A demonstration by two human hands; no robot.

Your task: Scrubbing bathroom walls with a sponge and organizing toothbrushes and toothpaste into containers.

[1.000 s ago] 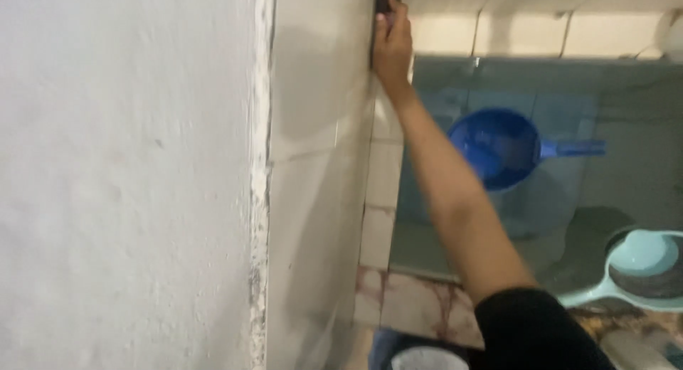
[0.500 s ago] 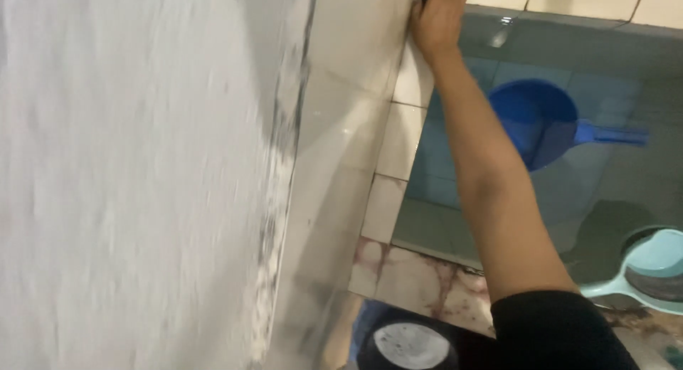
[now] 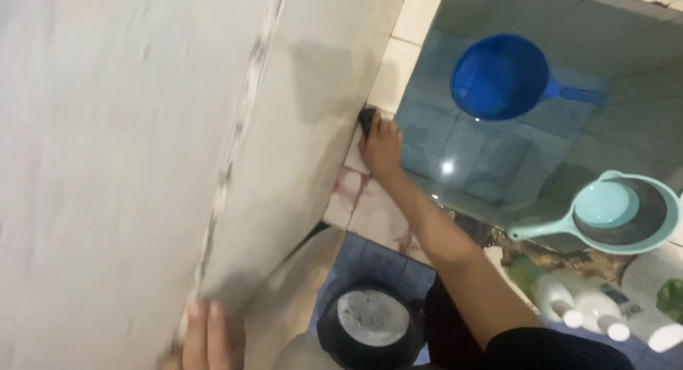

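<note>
— Do you see any packages or labels?
— Yes, two white plastic bottles [image 3: 569,299] lie at the lower right, just below the light-turquoise plastic dipper [image 3: 612,217]. Labels are not clear.

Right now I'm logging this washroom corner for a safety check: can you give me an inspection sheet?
Surface: tiled wall, tiled ledge by the water basin.
Job's things: dark scrubber pressed to the wall.
Clutter: blue dipper floating; teal dipper; white bottles; dark bucket.
Hands: right hand grips the scrubber; left hand rests on the wall.
Cables: nothing seen.
Surroundings: blue floor tiles.
</note>
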